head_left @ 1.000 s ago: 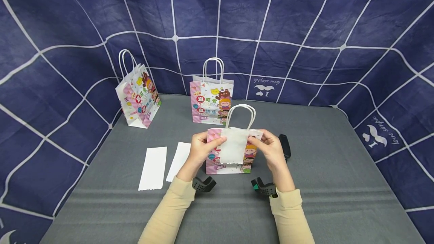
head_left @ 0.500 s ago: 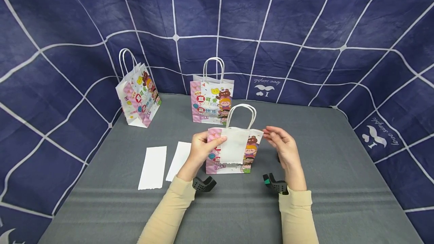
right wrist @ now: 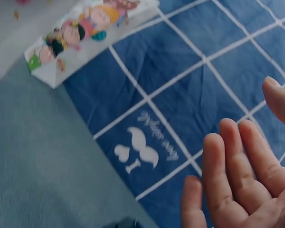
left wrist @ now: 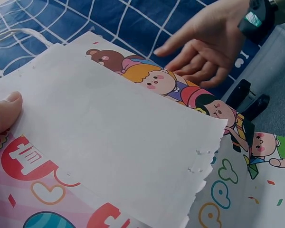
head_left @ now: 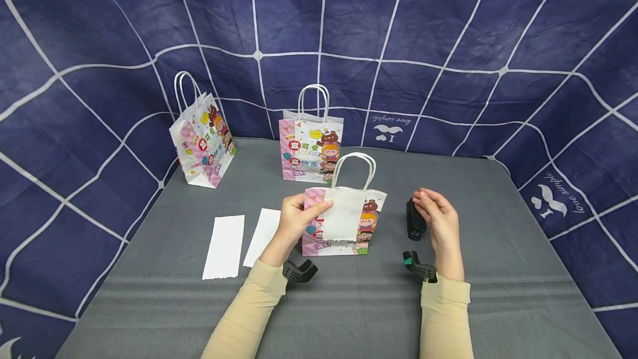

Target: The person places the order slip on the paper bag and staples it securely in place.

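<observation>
My left hand grips the left upper edge of a printed paper gift bag, thumb in front. A blank white paper strip with a ragged lower edge lies against the bag's front; in the left wrist view the thumb presses at this strip. To the right, my right hand hovers by the far end of a black stapler on the table. The right wrist view shows that hand's fingers loosely extended, with nothing held.
Two similar gift bags stand behind, one at the back left and one at the back middle. Two more white paper strips lie left of my left forearm: one outer strip, one inner strip. A blue checked cloth surrounds the grey table.
My right hand has let go of the bag's right edge and moved right to the stapler, its fingers spreading away from the bag. The left hand and bag have stayed in place.
</observation>
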The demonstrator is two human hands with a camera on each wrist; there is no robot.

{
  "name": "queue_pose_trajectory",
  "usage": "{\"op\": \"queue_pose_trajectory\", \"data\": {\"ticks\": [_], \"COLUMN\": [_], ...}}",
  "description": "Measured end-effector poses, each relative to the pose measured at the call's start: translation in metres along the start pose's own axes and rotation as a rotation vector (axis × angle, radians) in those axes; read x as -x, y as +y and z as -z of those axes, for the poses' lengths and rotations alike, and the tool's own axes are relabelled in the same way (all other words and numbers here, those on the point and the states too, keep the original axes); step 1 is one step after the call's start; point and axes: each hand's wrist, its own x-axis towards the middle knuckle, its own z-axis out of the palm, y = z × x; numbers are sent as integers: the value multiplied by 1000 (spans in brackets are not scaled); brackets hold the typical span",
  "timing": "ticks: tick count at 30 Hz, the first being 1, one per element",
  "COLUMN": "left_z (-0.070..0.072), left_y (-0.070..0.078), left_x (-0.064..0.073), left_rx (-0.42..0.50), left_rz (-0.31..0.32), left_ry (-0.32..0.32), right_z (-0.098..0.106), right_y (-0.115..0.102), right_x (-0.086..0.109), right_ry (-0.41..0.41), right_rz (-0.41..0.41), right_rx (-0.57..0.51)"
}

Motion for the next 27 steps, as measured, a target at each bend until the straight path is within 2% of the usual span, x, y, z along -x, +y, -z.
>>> {"op": "queue_pose_trajectory", "data": {"ticks": [2, 4, 7, 8, 9, 11, 12, 13, 14, 15, 16, 18, 21, 27], "left_z": [0, 0, 2, 2, 6, 8, 10, 11, 14, 14, 11, 10, 2, 1], "left_y": [0, -2, -8, -9, -21, -24, -35, -37, -47, -49, -38, -35, -6, -1], "left_x": [0, 0, 0, 0, -3, -3, -4, -5, -6, -6, -4, -4, 0, 0], "left_rx": [-2, -10, -17, -18, -25, -30, -20, -21, -10, -11, -4, 4, -10, -7], "left_rz": [2, -2, -31, -26, -42, -42, -57, -51, -73, -90, -84, -94, -32, 36], "left_ry": [2, 6, 5, 8, 2, 3, -5, -5, -14, -17, -10, -16, 3, 10], "right_z": [14, 25, 28, 21, 17, 5, -1, -7, -13, -12, -12, -12, -10, -7], "right_y": [13, 26, 32, 25, 23, 10, 3, -4, -10, -8, -6, -4, 1, 9], "right_x": [-5, -10, -11, -7, -7, 1, 5, 9, 13, 13, 13, 13, 13, 12], "right_ry": [35, 115, 199, 233, 283, 327, 348, 368, 388, 397, 404, 422, 430, 434], "right_rz": [-10, -15, 9, -5, -12, -31, -42, -55, -74, -68, -68, -63, -60, -79], "right_rx": [-41, -13, 29, 47, 101, 166, 193, 219, 244, 256, 265, 272, 293, 384]}}
